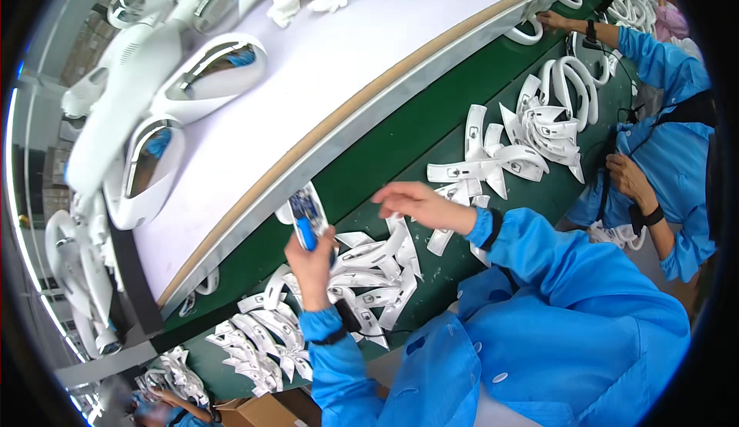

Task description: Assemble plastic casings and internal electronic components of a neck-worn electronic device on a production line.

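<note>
My left hand (309,264) is closed around a slim blue bar-shaped thing (307,234), whose exact kind I cannot make out. Right beyond it, against the fingers, is a white curved shell (312,197) with dark blue and silvery parts inside; whether the hand also grips this shell is unclear. My right hand (416,202) hovers over the green bench, fingers stretched out and somewhat blurred, with nothing in it. Below and between my hands lies a pile of white curved plastic pieces (369,277).
The green bench (369,154) runs beside a raised white shelf (323,65) with a wooden edge. Several large white ring-shaped housings (215,77) stand on the shelf. More white pieces (493,157) lie to the right. A co-worker in a blue jacket (654,165) works at the right.
</note>
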`<state>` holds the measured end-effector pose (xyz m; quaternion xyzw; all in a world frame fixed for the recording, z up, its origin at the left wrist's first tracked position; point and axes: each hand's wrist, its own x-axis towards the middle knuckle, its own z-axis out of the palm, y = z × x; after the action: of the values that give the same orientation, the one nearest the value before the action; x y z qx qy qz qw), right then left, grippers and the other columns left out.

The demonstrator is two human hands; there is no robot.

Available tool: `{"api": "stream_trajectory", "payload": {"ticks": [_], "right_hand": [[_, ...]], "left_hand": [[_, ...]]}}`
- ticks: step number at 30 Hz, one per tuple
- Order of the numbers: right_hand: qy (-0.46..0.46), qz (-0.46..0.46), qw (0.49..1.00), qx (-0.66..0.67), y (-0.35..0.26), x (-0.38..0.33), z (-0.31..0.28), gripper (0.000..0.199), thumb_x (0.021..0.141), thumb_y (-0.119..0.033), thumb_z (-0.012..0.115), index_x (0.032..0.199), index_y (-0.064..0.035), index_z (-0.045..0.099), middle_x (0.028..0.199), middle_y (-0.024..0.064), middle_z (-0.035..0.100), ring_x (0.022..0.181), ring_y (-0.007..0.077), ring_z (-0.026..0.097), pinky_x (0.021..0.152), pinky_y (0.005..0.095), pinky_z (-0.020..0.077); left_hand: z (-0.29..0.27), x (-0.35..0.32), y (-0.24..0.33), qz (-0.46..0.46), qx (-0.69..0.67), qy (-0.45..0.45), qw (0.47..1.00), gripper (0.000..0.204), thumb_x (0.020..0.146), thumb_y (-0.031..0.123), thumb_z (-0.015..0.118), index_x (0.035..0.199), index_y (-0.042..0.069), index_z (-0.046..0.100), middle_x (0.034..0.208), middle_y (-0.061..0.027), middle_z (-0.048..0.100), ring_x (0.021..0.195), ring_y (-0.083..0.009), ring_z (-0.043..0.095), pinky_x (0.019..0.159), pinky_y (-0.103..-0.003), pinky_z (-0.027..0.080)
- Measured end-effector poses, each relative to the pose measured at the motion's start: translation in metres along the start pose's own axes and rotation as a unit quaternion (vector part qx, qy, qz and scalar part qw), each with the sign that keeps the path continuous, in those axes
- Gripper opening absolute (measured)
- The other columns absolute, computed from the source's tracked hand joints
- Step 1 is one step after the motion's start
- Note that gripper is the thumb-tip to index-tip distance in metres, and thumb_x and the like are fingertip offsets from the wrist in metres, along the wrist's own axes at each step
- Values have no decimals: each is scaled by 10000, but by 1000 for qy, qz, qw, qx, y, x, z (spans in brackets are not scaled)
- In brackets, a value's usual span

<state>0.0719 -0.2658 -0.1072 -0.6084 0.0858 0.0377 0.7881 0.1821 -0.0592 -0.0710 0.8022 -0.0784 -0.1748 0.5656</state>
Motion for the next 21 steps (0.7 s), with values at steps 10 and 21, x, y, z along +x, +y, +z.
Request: {"api": "stream_trajectory", "payload": {"ticks": [10,21], "right_hand": [[-42,-70,986,144,-47,-44,88,418,975,-210,345,1340,-9,322,1198,73,488,1109,117,443,933,245,365],[71,-211,938,-266,-76,-119,96,327,820,-118,573,1122,-1,523,1099,168,493,1067,318,400,894,381,337]], "left_hand": [[32,-142,36,-60,-226,-86,969,431,880,319,511,1131,-31,502,954,-105,617,880,-171,602,772,-303,475],[50,-171,42,40,-534,-86,840,654,903,604,198,1186,76,463,1007,-81,594,900,-221,576,784,-345,467]]}}
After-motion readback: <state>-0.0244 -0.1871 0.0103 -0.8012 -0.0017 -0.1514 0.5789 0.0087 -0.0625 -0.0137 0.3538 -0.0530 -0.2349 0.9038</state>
